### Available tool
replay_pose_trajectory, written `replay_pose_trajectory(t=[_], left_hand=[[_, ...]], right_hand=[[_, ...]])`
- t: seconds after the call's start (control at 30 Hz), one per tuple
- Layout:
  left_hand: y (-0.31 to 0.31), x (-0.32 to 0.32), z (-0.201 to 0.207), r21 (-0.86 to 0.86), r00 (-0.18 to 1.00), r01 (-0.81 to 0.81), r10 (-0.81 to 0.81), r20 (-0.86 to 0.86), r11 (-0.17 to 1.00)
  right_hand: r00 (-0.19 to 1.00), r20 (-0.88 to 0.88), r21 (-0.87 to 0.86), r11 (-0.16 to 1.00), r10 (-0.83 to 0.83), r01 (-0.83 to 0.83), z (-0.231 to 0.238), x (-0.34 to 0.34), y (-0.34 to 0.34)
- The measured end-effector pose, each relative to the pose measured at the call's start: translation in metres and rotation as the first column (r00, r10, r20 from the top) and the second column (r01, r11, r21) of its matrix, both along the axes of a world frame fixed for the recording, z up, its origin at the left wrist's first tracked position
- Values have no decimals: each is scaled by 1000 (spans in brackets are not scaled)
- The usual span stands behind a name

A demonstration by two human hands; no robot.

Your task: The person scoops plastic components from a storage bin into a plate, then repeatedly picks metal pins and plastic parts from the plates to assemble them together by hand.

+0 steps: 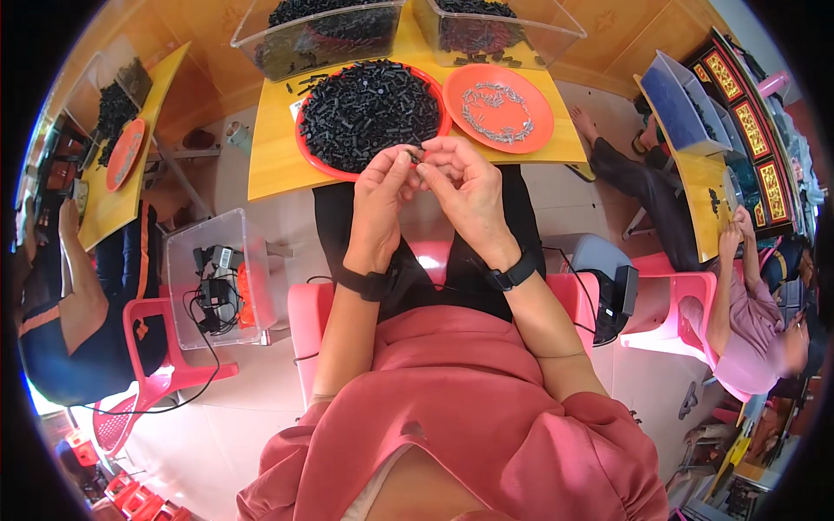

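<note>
In front of my lap, my left hand [380, 195] and my right hand [469, 193] meet at the fingertips near the table's front edge. Thumbs and fingers of both pinch one small dark piece [414, 159], mostly covered by the fingers, so its exact kind does not show. Just beyond them is a round red tray [303, 144] heaped with small black tube-like parts [369, 113]. To its right, an orange-red plate [540, 100] carries small silvery metal pieces [493, 132] spread in a ring.
Two clear bins [321, 48] [512, 39] of black parts stand at the back of the yellow table [276, 169]. On the floor at left is a clear box [178, 295] with black adapters and cables. Co-workers sit at tables on either side; pink chairs [660, 304] stand about.
</note>
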State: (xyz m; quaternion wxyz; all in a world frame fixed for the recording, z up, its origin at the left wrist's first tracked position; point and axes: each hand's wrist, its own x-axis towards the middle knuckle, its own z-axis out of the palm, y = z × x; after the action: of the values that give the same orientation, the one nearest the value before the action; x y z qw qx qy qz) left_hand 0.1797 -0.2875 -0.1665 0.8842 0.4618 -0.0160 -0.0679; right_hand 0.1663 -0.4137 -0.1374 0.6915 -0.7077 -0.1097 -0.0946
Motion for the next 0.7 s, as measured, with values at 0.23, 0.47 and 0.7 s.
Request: replay_pose_trajectory(t=[0.23, 0.47, 0.7], left_hand=[[-1, -1, 7, 71, 998, -47, 44, 46, 996], [-1, -1, 12, 84, 996, -25, 17, 91, 996], [2, -3, 15, 190, 970, -35, -13, 244, 981]], right_hand=[[994, 106, 34, 999, -33, 29, -13, 0, 4], [978, 184, 49, 995, -97, 89, -11, -7, 8], [991, 128, 255, 967, -26, -8, -11, -8, 10]])
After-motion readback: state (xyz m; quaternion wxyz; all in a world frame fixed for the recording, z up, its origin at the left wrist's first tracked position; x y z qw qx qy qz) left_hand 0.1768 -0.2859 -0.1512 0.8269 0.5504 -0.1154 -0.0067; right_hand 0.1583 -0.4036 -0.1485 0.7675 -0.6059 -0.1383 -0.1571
